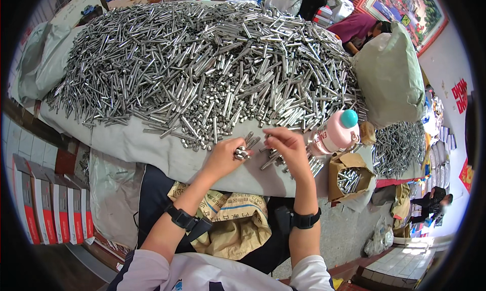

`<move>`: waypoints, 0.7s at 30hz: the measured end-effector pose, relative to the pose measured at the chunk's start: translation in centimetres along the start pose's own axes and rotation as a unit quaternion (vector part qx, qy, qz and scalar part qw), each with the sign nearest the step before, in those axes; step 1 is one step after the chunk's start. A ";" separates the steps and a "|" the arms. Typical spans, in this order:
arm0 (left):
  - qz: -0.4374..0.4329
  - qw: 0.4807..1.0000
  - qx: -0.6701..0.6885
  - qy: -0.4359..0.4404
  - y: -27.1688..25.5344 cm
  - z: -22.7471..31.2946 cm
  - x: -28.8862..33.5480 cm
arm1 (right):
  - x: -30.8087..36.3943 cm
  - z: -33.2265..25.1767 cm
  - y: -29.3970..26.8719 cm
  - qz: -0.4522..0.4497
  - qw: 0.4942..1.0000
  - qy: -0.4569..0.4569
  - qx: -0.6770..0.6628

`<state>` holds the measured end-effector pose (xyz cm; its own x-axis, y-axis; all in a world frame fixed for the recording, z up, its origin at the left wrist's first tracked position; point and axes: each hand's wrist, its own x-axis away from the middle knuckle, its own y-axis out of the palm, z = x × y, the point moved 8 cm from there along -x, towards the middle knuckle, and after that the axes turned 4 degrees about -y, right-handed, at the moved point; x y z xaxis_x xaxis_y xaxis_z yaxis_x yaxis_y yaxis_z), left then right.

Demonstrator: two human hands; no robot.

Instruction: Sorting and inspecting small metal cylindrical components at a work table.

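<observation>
A huge heap of shiny metal tubes (167, 63) covers the table before me, with short metal caps (223, 103) gathered at its near edge. My left hand (224, 157) is closed around a small bundle of metal tubes (243, 153), whose ends poke out past the fingers. Just to the right, my right hand (289, 145) has its thumb and fingertips pinched together; whatever lies between them is too small to make out. Several loose tubes (272, 160) lie on the pale cloth (177, 162) beneath and beside the right hand.
A pink bottle with a teal lid (334, 131) stands right of my right hand. Near it sits an open cardboard box (349, 177) of tubes. A bulky pale-green sack (392, 78) rests at the right. Other people work at the far side. A printed sack (228, 230) covers my lap.
</observation>
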<state>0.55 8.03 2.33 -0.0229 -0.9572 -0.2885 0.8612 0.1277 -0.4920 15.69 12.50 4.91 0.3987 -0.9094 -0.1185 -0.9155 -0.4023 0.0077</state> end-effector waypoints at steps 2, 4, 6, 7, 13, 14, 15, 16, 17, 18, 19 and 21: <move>-0.017 1.000 0.014 -0.017 0.1 0.1 0.0 | 0.9 -1.7 1.9 -0.034 0.994 -0.032 0.103; -0.020 1.000 0.013 -0.010 -0.1 -0.2 0.2 | 1.4 -3.1 3.8 -0.043 0.992 -0.031 0.115; -0.024 1.000 0.013 0.000 -0.1 0.0 0.2 | 1.7 -4.0 5.0 -0.078 0.965 -0.068 0.241; -0.035 0.999 0.029 -0.026 -0.1 -0.1 0.2 | 1.8 -3.8 5.1 -0.076 0.965 -0.068 0.241; -0.030 0.999 0.019 -0.009 0.0 -0.3 0.2 | 2.3 -5.0 6.0 -0.059 0.928 -0.203 0.307; -0.031 0.999 0.024 -0.012 0.1 -0.4 0.2 | 2.2 -4.9 6.0 -0.054 0.926 -0.202 0.313; -0.030 0.999 0.024 -0.012 0.0 -0.4 0.2 | 2.2 -5.0 6.0 -0.050 0.925 -0.202 0.319; -0.029 0.999 0.019 -0.010 0.0 -0.5 0.2 | 2.2 -5.0 6.0 -0.050 0.925 -0.202 0.319; -0.028 0.999 0.013 -0.008 0.0 -0.5 0.2 | 2.3 -5.2 6.0 -0.052 0.918 -0.213 0.331; -0.028 0.999 0.013 -0.008 0.1 -0.5 0.3 | 2.3 -5.3 6.1 -0.054 0.911 -0.224 0.343; -0.027 1.000 0.011 -0.007 0.1 -0.5 0.3 | 2.3 -5.3 6.1 -0.054 0.911 -0.224 0.343; -0.026 1.000 0.009 -0.005 0.1 -0.5 0.3 | 2.3 -5.4 6.4 -0.058 0.899 -0.243 0.358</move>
<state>0.35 7.92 1.83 -0.0625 -0.9648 -0.2555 0.8681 0.0737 -0.4909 11.09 7.25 10.05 0.5826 -0.6415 -0.4990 -0.7388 -0.1622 -0.6541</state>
